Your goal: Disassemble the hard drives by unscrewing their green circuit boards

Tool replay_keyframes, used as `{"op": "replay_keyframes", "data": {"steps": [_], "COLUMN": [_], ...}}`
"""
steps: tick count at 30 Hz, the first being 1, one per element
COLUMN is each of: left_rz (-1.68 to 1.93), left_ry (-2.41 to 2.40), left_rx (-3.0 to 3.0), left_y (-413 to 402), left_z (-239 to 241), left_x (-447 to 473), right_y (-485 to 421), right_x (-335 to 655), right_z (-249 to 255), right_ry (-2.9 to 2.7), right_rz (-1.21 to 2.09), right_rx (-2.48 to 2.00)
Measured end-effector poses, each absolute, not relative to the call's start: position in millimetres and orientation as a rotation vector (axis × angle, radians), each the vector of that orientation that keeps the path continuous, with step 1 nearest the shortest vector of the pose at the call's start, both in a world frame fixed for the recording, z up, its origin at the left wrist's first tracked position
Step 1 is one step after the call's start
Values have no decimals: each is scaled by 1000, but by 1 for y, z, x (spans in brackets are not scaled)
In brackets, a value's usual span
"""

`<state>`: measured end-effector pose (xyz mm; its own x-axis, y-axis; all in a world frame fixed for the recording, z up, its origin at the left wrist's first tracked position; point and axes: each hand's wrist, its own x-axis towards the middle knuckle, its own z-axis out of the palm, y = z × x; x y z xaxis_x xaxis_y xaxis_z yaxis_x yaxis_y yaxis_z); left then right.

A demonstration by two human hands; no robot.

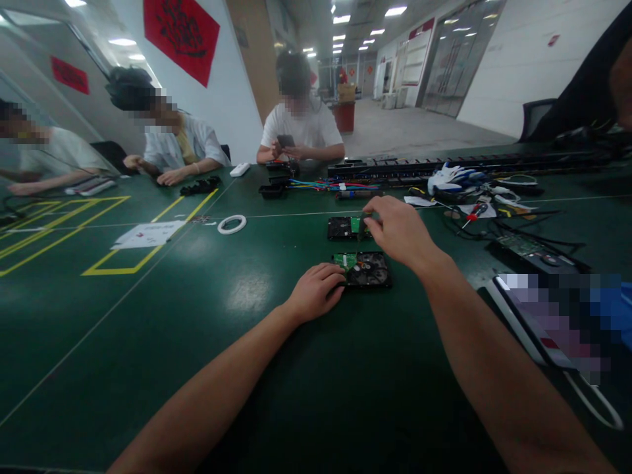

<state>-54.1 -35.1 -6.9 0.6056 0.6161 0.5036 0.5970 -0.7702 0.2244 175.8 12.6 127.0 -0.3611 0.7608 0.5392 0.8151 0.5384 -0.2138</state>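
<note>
A hard drive [376,268] lies on the table with its green circuit board side up. My left hand [318,289] is closed on its left edge, fingers curled over the near corner. Above and beyond that drive, my right hand [397,230] pinches a small thin dark piece [364,230] between thumb and fingertips; its kind is too small to make out. Behind it lies a second hard drive [340,228], also showing a green board, its right end partly hidden by my right hand.
Cables [316,185], a white tape roll [232,224] and a paper sheet [148,234] lie on the green table [222,368]. To the right are gloves [454,179], a red screwdriver [474,214], a circuit-board device [538,253] and a tablet-like screen [538,329]. Several people sit opposite.
</note>
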Motion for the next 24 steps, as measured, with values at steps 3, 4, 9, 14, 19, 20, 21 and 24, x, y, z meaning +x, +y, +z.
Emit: {"op": "replay_keyframes", "data": {"steps": [3,4,9,14,19,20,21,24], "left_rz": [896,895,903,912,907,905,905,908], "left_ry": [1055,1052,1054,1045,1050,1054,1057,1050], "left_rx": [2782,2782,2775,2767,2768,2767,2765,2767], "left_y": [-36,-36,-36,-35,-36,-36,-36,-35], "left_z": [-6,-6,-7,-8,-7,-7,-7,-8], "left_x": [-54,-54,-54,-54,-54,-54,-54,-54], "right_y": [13,12,10,12,13,13,13,11], "right_x": [175,175,175,175,176,175,175,174], "right_z": [128,128,130,129,127,128,128,129], "right_ry": [-2168,-2169,-2194,-2170,-2142,-2147,-2154,-2171], "right_rz": [-102,-97,-123,-115,-102,-106,-111,-119], "right_rx": [-1275,-1273,-1256,-1278,-1286,-1279,-1272,-1262]}}
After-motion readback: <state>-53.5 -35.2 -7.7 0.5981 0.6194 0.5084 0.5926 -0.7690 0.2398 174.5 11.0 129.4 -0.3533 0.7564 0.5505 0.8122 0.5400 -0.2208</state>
